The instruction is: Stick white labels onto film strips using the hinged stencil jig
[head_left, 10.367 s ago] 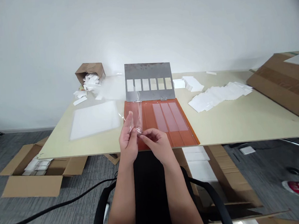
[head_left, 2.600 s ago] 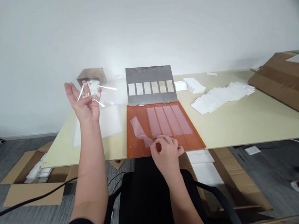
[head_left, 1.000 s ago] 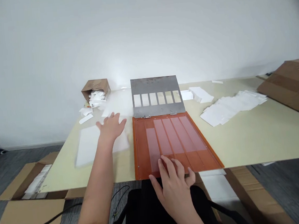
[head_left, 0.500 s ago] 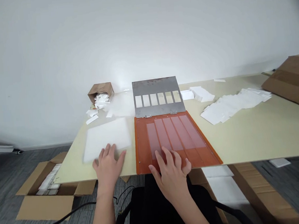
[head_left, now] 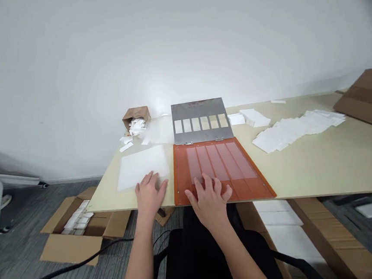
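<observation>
Left hand (head_left: 151,195) has come down from midair, open and empty, fingertips on a frosted sheet (head_left: 142,165); right hand (head_left: 209,202), spread and empty, rests on an orange hinged board (head_left: 181,170) over translucent strips (head_left: 217,160).

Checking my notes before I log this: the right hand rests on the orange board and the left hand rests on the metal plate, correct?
No, the left hand is not on the metal plate: the head view shows it at the near edge of the white sheet. The right hand does rest on the orange board, as you said.
</observation>
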Motion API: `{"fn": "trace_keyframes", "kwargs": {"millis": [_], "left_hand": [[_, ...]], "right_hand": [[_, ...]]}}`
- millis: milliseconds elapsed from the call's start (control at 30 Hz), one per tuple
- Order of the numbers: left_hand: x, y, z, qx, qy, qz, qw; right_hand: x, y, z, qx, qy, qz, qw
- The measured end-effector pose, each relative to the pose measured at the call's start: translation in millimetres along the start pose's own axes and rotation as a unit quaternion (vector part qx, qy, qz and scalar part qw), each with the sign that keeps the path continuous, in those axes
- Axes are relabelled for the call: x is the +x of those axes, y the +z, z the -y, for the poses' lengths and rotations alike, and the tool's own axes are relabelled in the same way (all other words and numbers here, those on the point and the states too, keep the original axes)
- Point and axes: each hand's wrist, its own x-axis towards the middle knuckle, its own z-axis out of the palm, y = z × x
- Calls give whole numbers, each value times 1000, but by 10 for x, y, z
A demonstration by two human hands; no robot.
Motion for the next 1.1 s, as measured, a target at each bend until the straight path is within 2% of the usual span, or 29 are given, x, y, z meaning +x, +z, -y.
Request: {"fn": "trace_keyframes", "kwargs": {"millis": [267,400,500,567,633,700,733,800,867,933,1033,1100], "left_hand": [[6,33,-130,-31,-27,-14,999],[-3,4,-101,-86,-28,-25,996],[-8,-29,-40,-151,-29,-38,987],[-36,-49,-5,-198,-32,-50,978],[-95,-72,6,-240,-41,-64,968],[-181,-100,-13,-270,-50,-76,959],[-230,-118,-33,-289,-53,-81,952],[-326,-156,-82,-347,-61,-85,932],[-405,-190,-126,-400,-63,-72,912],[-457,-210,-147,-411,-53,-54,909],[-475,-208,-133,-436,-56,-33,898],[-459,-199,-119,-507,-67,-7,859]], "right_hand": [[-64,-91,36,18,32,18,999],[-40,-53,6,9,38,34,999],[-32,-39,-10,16,43,24,999],[-29,-59,12,49,43,7,998],[-10,-92,79,127,32,-9,991],[34,-115,197,256,7,-3,967],[65,-116,271,335,-5,10,942],[132,-91,431,483,-14,45,874],[188,-39,578,583,-4,69,810],[217,19,684,633,10,74,770],[216,73,745,652,17,55,756],[205,74,739,637,7,29,770]]}}
